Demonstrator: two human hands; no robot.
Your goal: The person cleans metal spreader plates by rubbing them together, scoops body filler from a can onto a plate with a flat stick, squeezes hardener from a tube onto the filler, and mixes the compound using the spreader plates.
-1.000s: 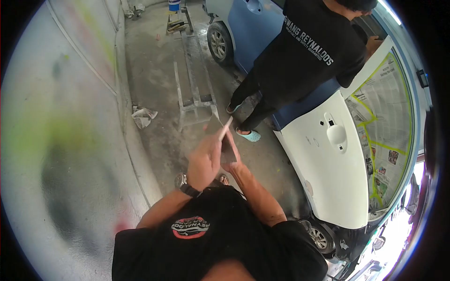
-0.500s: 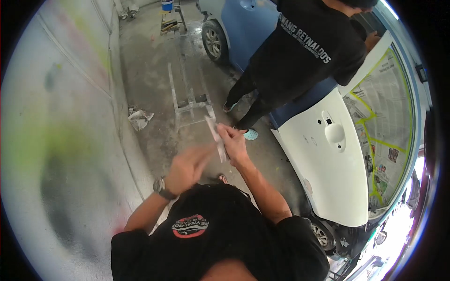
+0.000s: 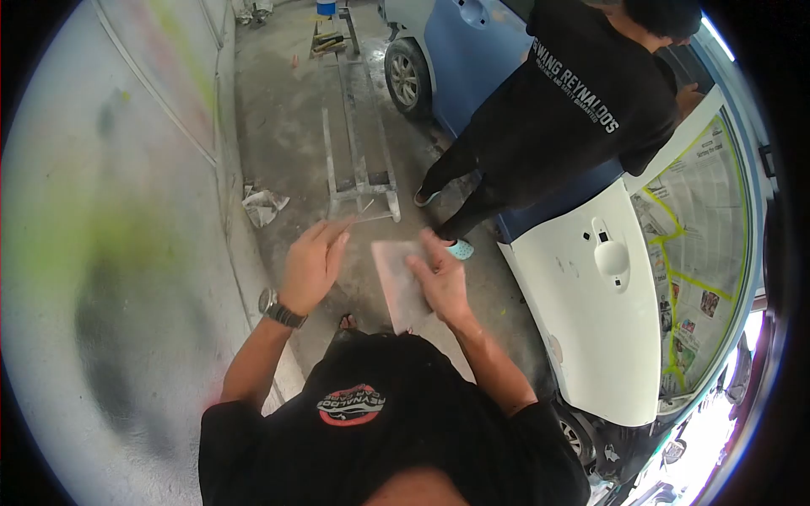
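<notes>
My right hand grips a thin, pale pinkish-white rectangular sheet by its right side, thumb across its face. The sheet's exact kind does not show. To the left, my left hand is raised apart from the sheet, fingers stretched out and slightly blurred at the tips. A wristwatch is on that wrist. Both hands are in front of my black shirt, above the floor.
On the right stands a white car door panel beside newspaper-masked glass. A co-worker in black stands by the blue car door. A metal frame lies on the floor, near crumpled paper. A paint-marked wall runs along the left.
The sheet has turned from nearly edge-on to showing its broad face. My left hand has moved away from it, left and upward. The view has shifted slightly.
</notes>
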